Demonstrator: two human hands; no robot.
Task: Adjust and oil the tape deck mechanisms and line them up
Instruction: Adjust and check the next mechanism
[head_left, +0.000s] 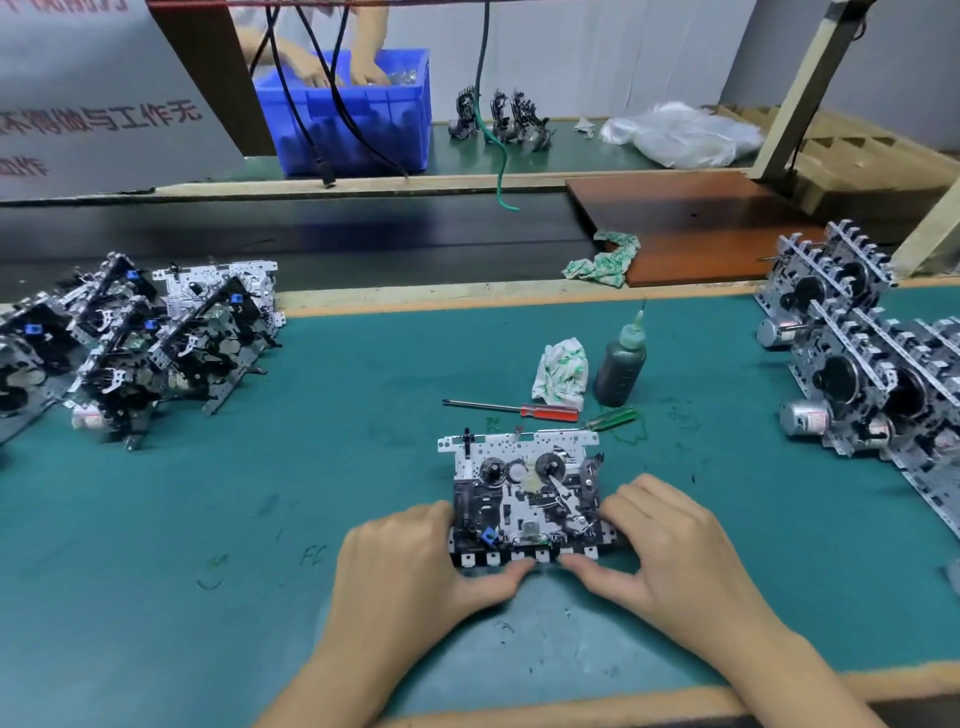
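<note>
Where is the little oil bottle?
In the head view, the oil bottle stands upright on the green mat, right of centre, beside a crumpled rag and just behind the red screwdriver.

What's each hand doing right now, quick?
Left hand: grips the left end of the tape deck mechanism, thumb under its front edge.
Right hand: grips the right end of it, thumb at the front edge.

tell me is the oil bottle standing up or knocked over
Standing upright. The oil bottle rests on its base on the green mat, its needle tip pointing up, beside the crumpled rag.
</note>
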